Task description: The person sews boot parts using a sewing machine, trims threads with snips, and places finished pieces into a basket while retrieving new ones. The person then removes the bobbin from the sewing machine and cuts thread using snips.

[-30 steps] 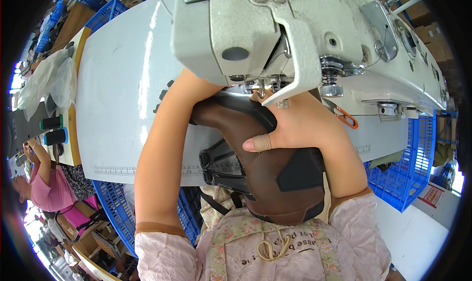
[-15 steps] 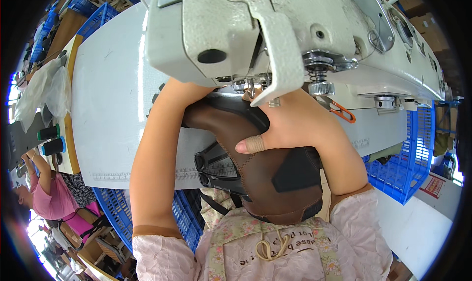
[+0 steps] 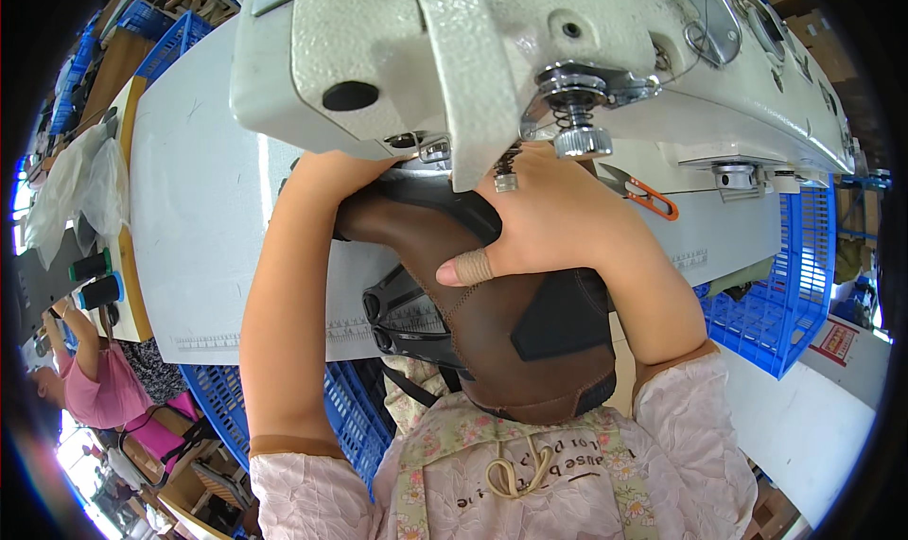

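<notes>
A brown leather boot upper [image 3: 492, 322] with black panels, stitched seams and black strap-like parts [image 3: 407, 324] lies between my forearms, its lower end close to my apron. The far end runs beneath the head of a white sewing machine [image 3: 369, 58]. My right hand [image 3: 539, 214] grips the upper from the right. Its thumb, wrapped in tan tape, lies across the brown leather, and the other fingers are partly hidden by the machine. At the upper's far left edge is my left hand [image 3: 355, 173], its fingers out of sight under the machine head.
Orange-handled thread snips [image 3: 653, 200] lie right of my right hand. A ruler strip [image 3: 222, 339] runs along the white table's near edge [image 3: 203, 256]. Blue crates [image 3: 776, 322] stand below on both sides. A person in pink [image 3: 99, 389] sits at far left near thread spools [image 3: 95, 280].
My view has shifted, so the machine head appears larger and further left. Both hands keep about the same places on the boot upper, with the right thumb still across it.
</notes>
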The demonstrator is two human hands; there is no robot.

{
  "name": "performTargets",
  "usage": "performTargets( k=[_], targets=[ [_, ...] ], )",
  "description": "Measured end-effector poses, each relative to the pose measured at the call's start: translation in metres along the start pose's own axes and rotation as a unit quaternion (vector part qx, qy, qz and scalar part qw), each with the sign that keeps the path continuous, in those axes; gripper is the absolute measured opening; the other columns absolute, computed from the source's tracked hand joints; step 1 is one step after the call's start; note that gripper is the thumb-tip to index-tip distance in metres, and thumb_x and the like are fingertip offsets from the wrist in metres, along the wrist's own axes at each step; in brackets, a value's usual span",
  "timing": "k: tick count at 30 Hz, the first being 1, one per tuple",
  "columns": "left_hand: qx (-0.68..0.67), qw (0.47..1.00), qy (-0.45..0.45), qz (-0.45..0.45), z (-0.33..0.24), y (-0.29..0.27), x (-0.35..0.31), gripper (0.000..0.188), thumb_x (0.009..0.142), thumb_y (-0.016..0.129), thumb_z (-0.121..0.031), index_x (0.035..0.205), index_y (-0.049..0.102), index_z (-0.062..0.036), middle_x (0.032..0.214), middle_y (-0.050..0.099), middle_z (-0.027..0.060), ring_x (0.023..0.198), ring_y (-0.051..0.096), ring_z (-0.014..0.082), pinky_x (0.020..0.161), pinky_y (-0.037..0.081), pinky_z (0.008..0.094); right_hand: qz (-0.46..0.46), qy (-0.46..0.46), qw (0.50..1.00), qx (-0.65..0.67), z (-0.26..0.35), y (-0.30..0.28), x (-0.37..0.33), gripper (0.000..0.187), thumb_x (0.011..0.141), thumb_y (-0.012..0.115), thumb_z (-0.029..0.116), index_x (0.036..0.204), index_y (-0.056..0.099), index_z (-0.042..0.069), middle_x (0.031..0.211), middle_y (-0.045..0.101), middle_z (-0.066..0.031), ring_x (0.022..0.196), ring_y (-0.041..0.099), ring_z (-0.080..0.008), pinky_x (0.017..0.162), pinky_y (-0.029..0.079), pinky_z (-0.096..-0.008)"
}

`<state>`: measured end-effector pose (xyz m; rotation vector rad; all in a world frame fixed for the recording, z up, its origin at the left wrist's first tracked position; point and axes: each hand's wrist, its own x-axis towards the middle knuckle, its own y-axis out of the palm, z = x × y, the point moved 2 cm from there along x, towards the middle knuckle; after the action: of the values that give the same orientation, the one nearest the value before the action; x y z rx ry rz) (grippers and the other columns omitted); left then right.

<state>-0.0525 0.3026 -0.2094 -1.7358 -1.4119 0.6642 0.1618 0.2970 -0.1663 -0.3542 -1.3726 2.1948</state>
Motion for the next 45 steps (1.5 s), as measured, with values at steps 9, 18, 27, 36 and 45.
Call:
performTargets(
  k=[9, 18, 27, 36, 45],
  targets=[
    [-0.042, 0.998, -0.037, 0.027, 0.001, -0.001, 0.001, 0.035, 0.077, 0.071, -0.023, 0.107, 0.066, -0.0058, 0.105, 0.067, 0.0123, 0.099, 0.061, 0.0276, 0.084, 0.048, 0.0377, 0.021, 0.017, 1.0, 0.011, 0.004, -0.003, 0.001, 0.077, 0.061, 0.068, 0.073, 0.06, 0.06, -0.004, 0.065, 0.06, -0.019, 0.072, 0.062, -0.035, 0.075, 0.047, -0.0421],
    [-0.069, 0.997, -0.004, 0.017, 0.004, 0.0, 0.004, 0.03, 0.078, 0.071, -0.02, 0.104, 0.067, -0.0059, 0.102, 0.067, 0.0129, 0.097, 0.062, 0.0284, 0.082, 0.049, 0.0381, 0.012, 0.012, 1.0, 0.018, 0.003, -0.005, 0.001, 0.076, 0.061, 0.068, 0.072, 0.066, 0.062, -0.004, 0.067, 0.061, -0.0184, 0.074, 0.062, -0.035, 0.077, 0.046, -0.0419],
    [-0.018, 0.999, -0.031, 0.006, -0.019, -0.019, -0.009, 0.027, 0.078, 0.07, -0.017, 0.102, 0.066, -0.0034, 0.097, 0.067, 0.0149, 0.091, 0.063, 0.0301, 0.079, 0.05, 0.039, 0.072, 0.054, 0.996, 0.0, 0.005, -0.009, 0.003, 0.08, 0.06, 0.067, 0.073, 0.068, 0.065, -0.006, 0.072, 0.064, -0.0208, 0.078, 0.064, -0.0352, 0.08, 0.048, -0.0417],
    [-0.033, 0.963, 0.112, 0.241, -0.07, -0.062, -0.033, 0.062, 0.064, 0.072, -0.011, 0.12, 0.052, 0.0044, 0.11, 0.062, 0.0213, 0.102, 0.058, 0.0391, 0.093, 0.044, 0.0445, 0.116, 0.071, 0.989, 0.053, 0.005, -0.015, 0.006, 0.085, 0.06, 0.068, 0.073, 0.07, 0.064, -0.011, 0.077, 0.065, -0.0251, 0.078, 0.066, -0.0361, 0.08, 0.05, -0.0395],
    [0.046, 0.973, 0.089, 0.208, -0.065, -0.034, -0.032, 0.057, 0.063, 0.07, -0.01, 0.119, 0.063, -0.015, 0.082, 0.064, 0.0138, 0.081, 0.063, 0.0325, 0.07, 0.049, 0.0409, 0.07, 0.044, 0.993, 0.085, -0.002, -0.012, 0.002, 0.084, 0.061, 0.068, 0.073, 0.074, 0.064, -0.011, 0.078, 0.064, -0.0253, 0.08, 0.065, -0.0378, 0.08, 0.051, -0.0401]
  ],
)
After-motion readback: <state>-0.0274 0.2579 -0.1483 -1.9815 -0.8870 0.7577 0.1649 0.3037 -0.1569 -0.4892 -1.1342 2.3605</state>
